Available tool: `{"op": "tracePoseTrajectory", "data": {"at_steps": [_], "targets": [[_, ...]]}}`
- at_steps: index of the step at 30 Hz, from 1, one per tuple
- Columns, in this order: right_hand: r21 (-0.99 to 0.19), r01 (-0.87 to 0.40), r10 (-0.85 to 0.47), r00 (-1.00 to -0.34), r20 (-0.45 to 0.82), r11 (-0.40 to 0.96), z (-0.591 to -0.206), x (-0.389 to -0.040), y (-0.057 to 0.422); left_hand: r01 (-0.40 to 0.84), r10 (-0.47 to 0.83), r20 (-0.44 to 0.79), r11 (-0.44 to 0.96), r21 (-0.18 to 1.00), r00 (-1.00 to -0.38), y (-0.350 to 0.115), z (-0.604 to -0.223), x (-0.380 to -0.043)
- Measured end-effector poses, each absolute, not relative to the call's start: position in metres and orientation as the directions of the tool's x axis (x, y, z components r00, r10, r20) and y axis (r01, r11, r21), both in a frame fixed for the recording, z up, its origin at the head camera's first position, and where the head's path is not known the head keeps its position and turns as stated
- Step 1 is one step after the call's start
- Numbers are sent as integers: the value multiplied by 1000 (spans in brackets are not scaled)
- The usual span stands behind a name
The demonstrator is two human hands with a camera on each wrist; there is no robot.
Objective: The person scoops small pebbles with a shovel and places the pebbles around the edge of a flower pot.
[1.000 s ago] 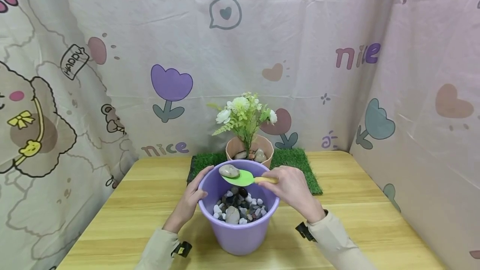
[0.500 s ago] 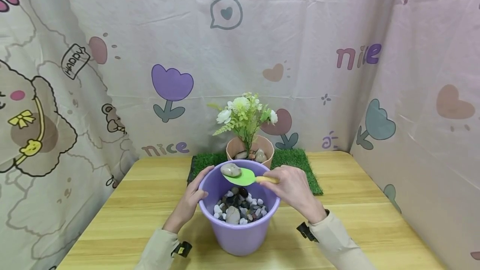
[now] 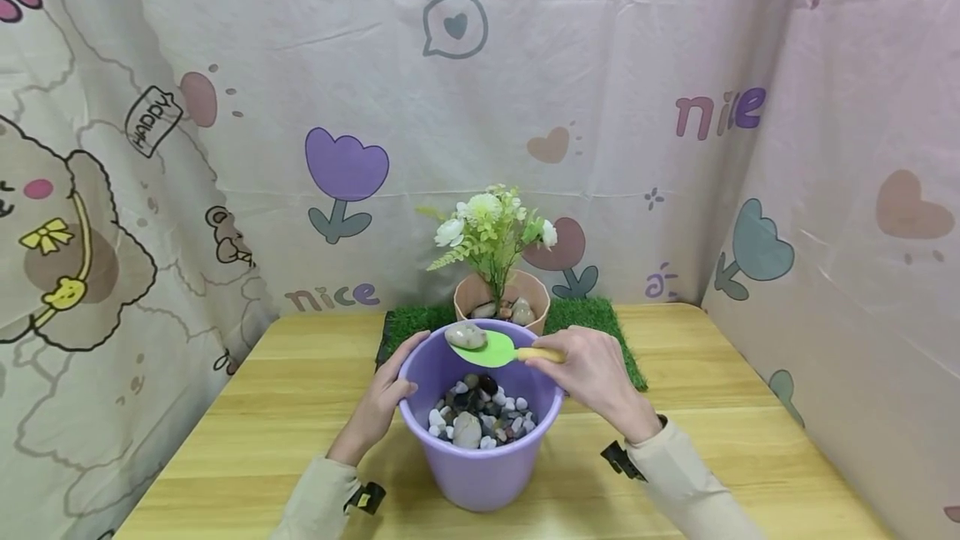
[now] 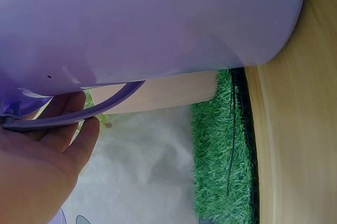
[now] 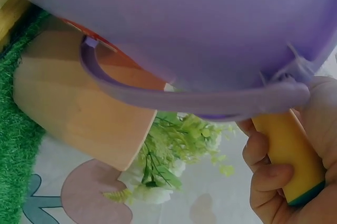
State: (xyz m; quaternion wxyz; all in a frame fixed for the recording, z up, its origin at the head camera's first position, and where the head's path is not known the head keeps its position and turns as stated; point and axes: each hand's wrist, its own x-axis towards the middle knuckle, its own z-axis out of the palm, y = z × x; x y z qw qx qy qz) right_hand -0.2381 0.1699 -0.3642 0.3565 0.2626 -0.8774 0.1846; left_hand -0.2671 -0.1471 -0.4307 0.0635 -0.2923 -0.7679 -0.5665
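Note:
Over the mouth of a purple bucket [image 3: 482, 477], my right hand [image 3: 596, 373] grips a small trowel [image 3: 497, 351] by its yellow handle. A smooth grey-beige stone [image 3: 466, 336] lies on the tip of its green blade, level with the bucket's far rim in the head view. My left hand [image 3: 381, 397] holds the bucket's left rim, its fingers showing behind the purple bail handle [image 4: 87, 113] in the left wrist view. White, grey and dark pebbles [image 3: 517, 423] cover the bucket's bottom, with one larger stone [image 3: 467, 430] among them. The right wrist view shows fingers [image 5: 274, 176] curled round the trowel handle.
Right behind the bucket, a peach flowerpot [image 3: 542, 300] holds white flowers [image 3: 482, 211] and several large stones. It stands on a green turf mat [image 3: 592, 323]. A wooden table [image 3: 262, 415] lies beneath, and a printed curtain [image 3: 465, 107] hangs behind and at both sides.
My right hand has raised the trowel and its stone slightly and shifted them a little to the right. The left hand and bucket stay in place.

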Motion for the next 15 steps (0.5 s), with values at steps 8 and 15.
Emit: {"op": "tracePoseTrajectory", "data": {"at_steps": [8, 15], "targets": [[-131, -576, -320, -613, 723, 807, -352, -239, 178, 512, 377, 421, 185, 839, -825, -146, -430, -266], [-109, -535, -292, -609, 738, 838, -341, -248, 184, 513, 374, 425, 176, 840, -825, -145, -429, -266]]}}
